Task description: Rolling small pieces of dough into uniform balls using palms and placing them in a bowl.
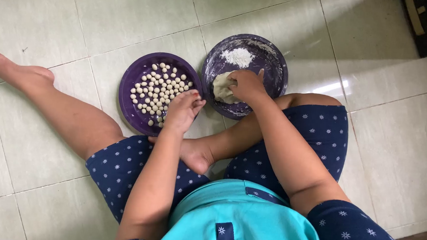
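1. The dough lump [222,87] lies in the floured purple plate [276,69], gripped by the right hand [246,84], seemingly for pinching.
2. Left of it, the left hand [182,110] rests fingers-closed over the ball-filled plate [132,83]; whether a ball is held cannot be told.
3. Loose flour [237,56] is heaped behind the lump.

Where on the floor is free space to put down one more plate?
Bare tile lies above both plates and right of the floured plate. It is crowded where the left hand meets the plate of dough balls and the right hand presses the dough lump.
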